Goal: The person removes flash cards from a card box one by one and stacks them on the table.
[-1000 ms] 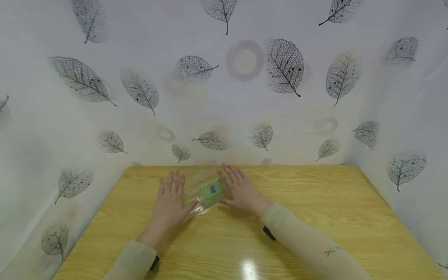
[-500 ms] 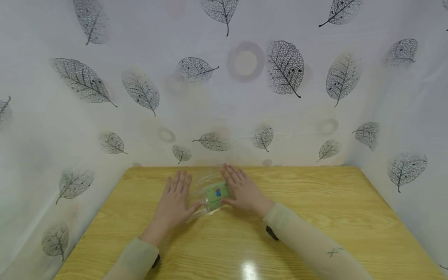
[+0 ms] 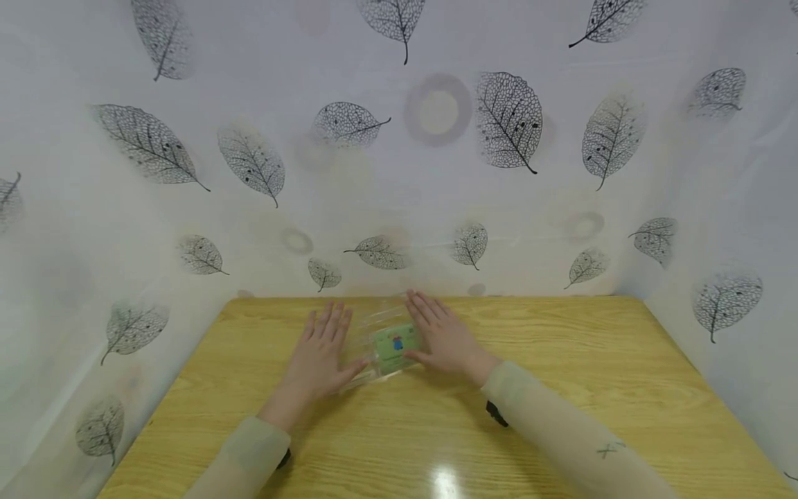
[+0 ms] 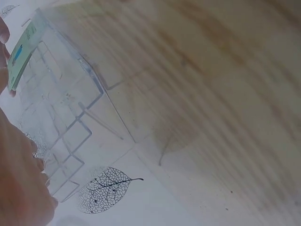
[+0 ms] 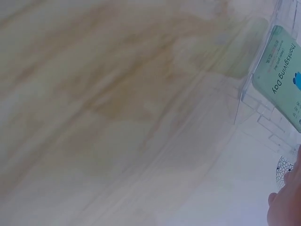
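A clear plastic organizer (image 3: 383, 317) with angular dividers (image 4: 77, 134) stands between the two hands near the table's back edge. On its right part is a green card (image 3: 388, 357) with a small blue figure; the words "Thanksgiving Day" are legible on the card (image 5: 277, 70) in the right wrist view. My left hand (image 3: 318, 362) lies at the organizer's left end, fingers straight and thumb reaching toward the card. At the other end my right hand (image 3: 447, 341) rests with straight fingers, its thumb over the card's right edge. Both palms face down.
The wood-grain table (image 3: 548, 388) reaches back to a pale curtain (image 3: 430, 187) printed with leaves, which also closes off both sides. A bright light reflection shows near the front. Dark wrist straps sit at both sleeves.
Both hands, the organizer and the card have shifted a little to the right. The organizer has also turned slightly, and the fingers stay straight.
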Available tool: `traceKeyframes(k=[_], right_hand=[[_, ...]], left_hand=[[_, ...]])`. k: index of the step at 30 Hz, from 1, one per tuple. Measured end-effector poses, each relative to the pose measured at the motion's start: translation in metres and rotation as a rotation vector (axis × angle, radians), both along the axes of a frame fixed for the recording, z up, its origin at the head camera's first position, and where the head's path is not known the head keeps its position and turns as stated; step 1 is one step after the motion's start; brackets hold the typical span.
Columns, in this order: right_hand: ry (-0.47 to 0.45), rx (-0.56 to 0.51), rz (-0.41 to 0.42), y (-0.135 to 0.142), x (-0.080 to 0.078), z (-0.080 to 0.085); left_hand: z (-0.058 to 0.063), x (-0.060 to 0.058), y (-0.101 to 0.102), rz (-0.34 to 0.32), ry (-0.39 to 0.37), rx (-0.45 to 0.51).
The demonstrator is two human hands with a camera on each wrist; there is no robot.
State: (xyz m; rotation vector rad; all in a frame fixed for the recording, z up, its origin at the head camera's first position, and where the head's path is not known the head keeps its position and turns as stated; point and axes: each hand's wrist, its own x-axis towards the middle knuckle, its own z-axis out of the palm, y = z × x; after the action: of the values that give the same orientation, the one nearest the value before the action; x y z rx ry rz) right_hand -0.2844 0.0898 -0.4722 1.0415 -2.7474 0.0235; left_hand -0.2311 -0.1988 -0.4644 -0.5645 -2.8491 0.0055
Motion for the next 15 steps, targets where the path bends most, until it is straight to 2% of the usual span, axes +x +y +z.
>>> traceKeyframes(k=[7, 15], right_hand=[[0.015, -0.033, 0.020, 0.010, 0.002, 0.001], [0.017, -0.016, 0.005, 0.019, 0.007, 0.003]], left_hand=[[-0.001, -0.004, 0.003, -0.044, 0.030, -0.008], [-0.005, -0.009, 0.007, -0.074, 0.045, -0.036]])
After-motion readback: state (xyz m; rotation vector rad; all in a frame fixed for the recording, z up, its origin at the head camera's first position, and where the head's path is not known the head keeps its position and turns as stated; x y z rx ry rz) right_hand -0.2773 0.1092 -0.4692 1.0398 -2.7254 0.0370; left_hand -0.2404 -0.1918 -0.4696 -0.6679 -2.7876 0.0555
